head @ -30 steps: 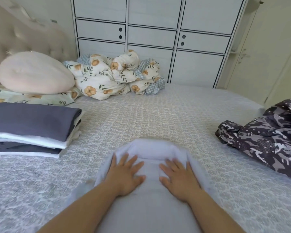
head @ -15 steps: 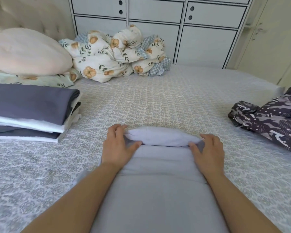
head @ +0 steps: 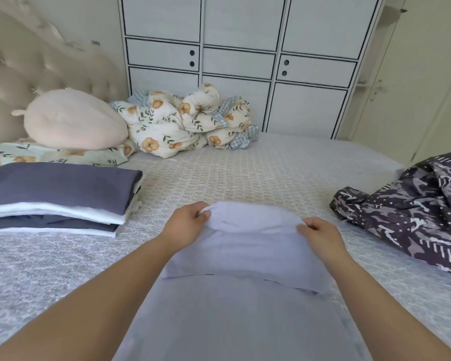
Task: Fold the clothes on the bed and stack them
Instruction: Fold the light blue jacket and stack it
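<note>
A pale lavender garment lies lengthwise on the bed in front of me. Its far end is lifted and doubled back toward me. My left hand pinches the left corner of that folded end, and my right hand pinches the right corner. A stack of folded clothes, purple, white and dark layers, sits on the bed to the left. A crumpled dark patterned garment lies at the right.
A pink round cushion and a bunched floral duvet lie at the head of the bed. A white wardrobe stands behind the bed. A padded headboard is at the left.
My hands went from pressing flat on the garment to gripping its far end, then lifted that end and drew it back toward me, making a fold.
</note>
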